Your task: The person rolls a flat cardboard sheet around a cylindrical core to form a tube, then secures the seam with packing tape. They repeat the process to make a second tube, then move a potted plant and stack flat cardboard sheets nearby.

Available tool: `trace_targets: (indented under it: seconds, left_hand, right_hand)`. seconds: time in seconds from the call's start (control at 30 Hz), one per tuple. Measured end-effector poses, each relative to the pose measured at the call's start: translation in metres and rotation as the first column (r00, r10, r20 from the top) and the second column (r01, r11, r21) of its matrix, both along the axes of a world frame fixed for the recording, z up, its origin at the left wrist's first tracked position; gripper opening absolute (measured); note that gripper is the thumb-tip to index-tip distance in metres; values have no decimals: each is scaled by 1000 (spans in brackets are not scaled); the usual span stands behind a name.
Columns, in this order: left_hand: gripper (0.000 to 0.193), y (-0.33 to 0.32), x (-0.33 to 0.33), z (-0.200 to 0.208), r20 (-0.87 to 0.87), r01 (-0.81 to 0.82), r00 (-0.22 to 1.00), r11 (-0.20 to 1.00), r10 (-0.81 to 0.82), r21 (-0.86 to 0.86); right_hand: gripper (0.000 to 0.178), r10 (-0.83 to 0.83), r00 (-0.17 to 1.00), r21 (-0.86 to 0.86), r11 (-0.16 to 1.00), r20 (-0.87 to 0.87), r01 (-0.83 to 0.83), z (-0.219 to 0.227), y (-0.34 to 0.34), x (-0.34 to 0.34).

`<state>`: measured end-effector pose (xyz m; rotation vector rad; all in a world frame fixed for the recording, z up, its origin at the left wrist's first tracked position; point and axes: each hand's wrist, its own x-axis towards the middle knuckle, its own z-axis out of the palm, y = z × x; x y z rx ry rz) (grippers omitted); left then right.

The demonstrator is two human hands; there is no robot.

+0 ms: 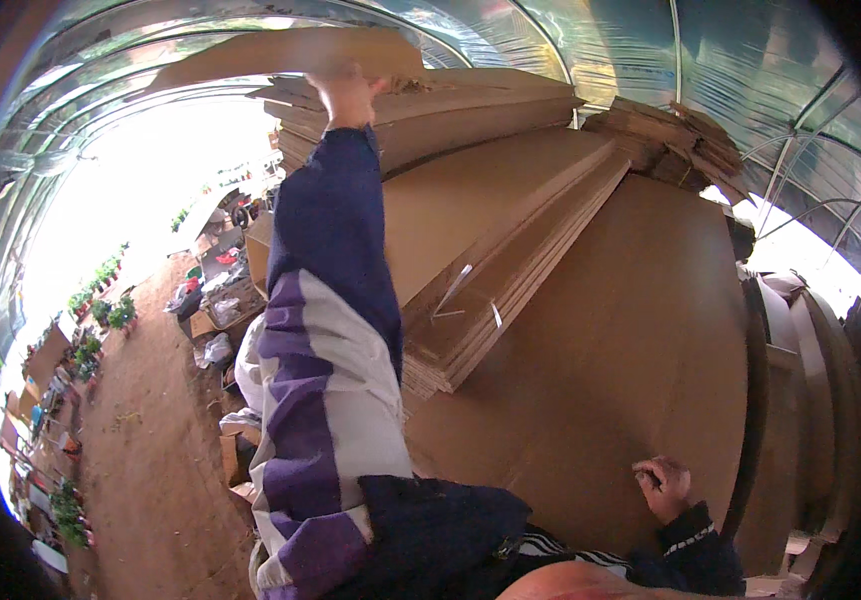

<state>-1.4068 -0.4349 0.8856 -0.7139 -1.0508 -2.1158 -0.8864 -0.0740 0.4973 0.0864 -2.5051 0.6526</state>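
Note:
My left hand is raised at the top, its fingers closed on the lower edge of a brown cardboard sheet. Part of the fingers is hidden against the sheet. Just behind and below it lie stacked flat cardboard sheets, with another slanting stack nearer to me. At the lower right, my right hand hangs in front of a large cardboard panel. Its fingers are loosely curled with a gap between them, and nothing shows in them.
More cardboard sheets stand upright at the right. Rough, torn cardboard is piled at the back. To the left runs a dirt path, bordered by potted plants and cluttered boxes. A curved plastic-film roof arches overhead.

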Motion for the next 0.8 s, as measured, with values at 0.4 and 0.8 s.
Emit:
trace_targets:
  seconds: [0.4, 0.8]
  left_hand:
    - [63, -56, -50, -53, -177, -658, 746, 671, 642, -342]
    - [32, -118, 30, -122, -735, -783, 275, -298, 620, -545]
  right_hand:
    - [12, -71, 992, -100, 992, 101, 81, 8, -7, -2]
    - [14, -121, 965, 49, 992, 232, 113, 18, -19, -6]
